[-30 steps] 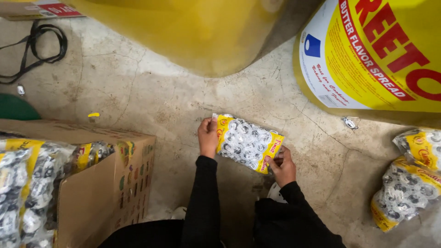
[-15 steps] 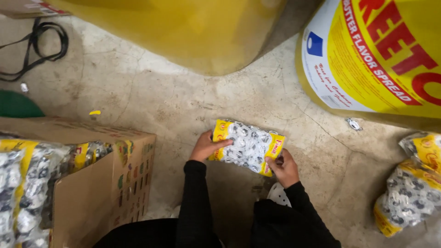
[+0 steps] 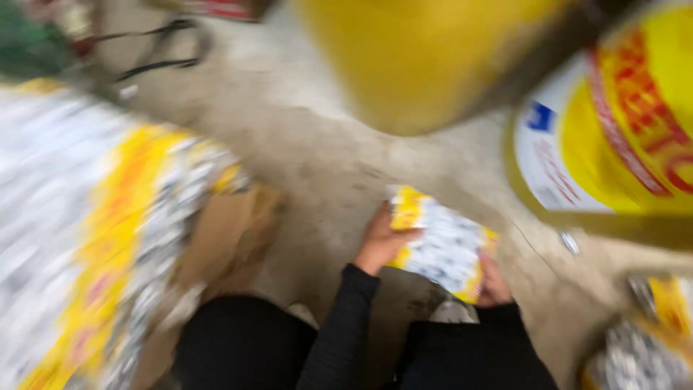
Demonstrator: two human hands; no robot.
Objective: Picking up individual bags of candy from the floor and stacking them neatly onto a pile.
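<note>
The view is blurred by motion. A yellow-edged packet of small white and dark pieces (image 3: 444,245) is held low over the concrete floor. My left hand (image 3: 379,242) grips its left end, thumb on top. My right hand (image 3: 494,283) holds its lower right corner. Both arms are in black sleeves.
An open cardboard box (image 3: 224,245) stuffed with the same packets (image 3: 86,231) fills the left side. A large yellow drum (image 3: 433,58) and a yellow labelled bucket (image 3: 621,137) stand ahead. More packets (image 3: 650,339) lie at the lower right. A black cable (image 3: 155,50) runs at the far left.
The camera has swung left and nearer the box, which now looms large and blurred. Both hands still hold the packet in much the same place.
</note>
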